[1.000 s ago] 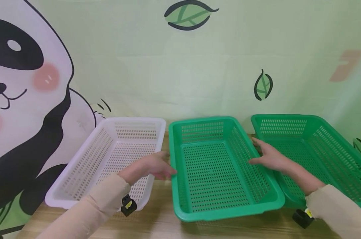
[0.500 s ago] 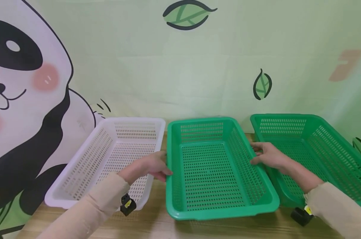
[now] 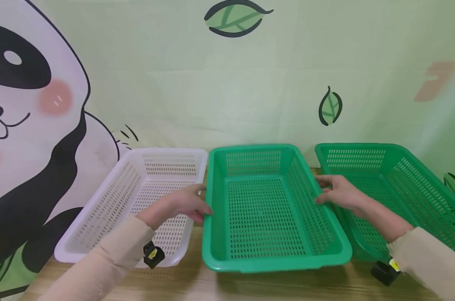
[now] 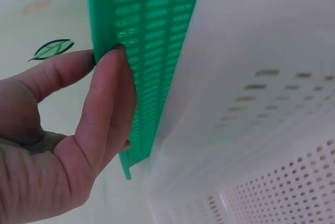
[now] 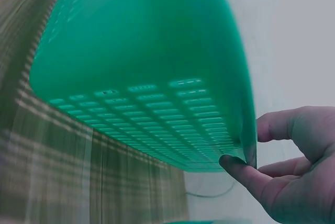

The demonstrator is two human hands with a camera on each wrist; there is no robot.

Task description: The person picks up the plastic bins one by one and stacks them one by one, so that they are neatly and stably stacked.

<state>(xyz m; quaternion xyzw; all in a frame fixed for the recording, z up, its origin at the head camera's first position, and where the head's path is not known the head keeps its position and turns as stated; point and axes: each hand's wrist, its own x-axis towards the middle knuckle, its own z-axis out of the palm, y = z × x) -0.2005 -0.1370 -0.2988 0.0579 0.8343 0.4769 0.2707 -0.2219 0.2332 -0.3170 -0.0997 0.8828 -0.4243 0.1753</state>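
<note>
A green plastic basket [image 3: 263, 217] with slotted walls and a perforated floor stands in the middle of the head view, with nothing in it. On its left rim, my left hand [image 3: 190, 202] pinches the edge between thumb and fingers. The left wrist view shows those fingers [image 4: 112, 98] against the slotted outer wall. My right hand [image 3: 338, 193] grips the opposite rim. In the right wrist view the thumb and fingers [image 5: 277, 124] lie on either side of that edge, and patterned shadow falls on the table below the basket.
A white basket [image 3: 67, 251] of similar shape stands close on the left, under my left forearm. Another green basket [image 3: 359, 146] is close on the right. All are on a wooden table [image 3: 190, 286] before a panda-print backdrop [image 3: 265, 83].
The middle green basket has moved left, together with both hands at its rims. Its near edge sits slightly higher in the head view. The white and right-hand green baskets stay put.
</note>
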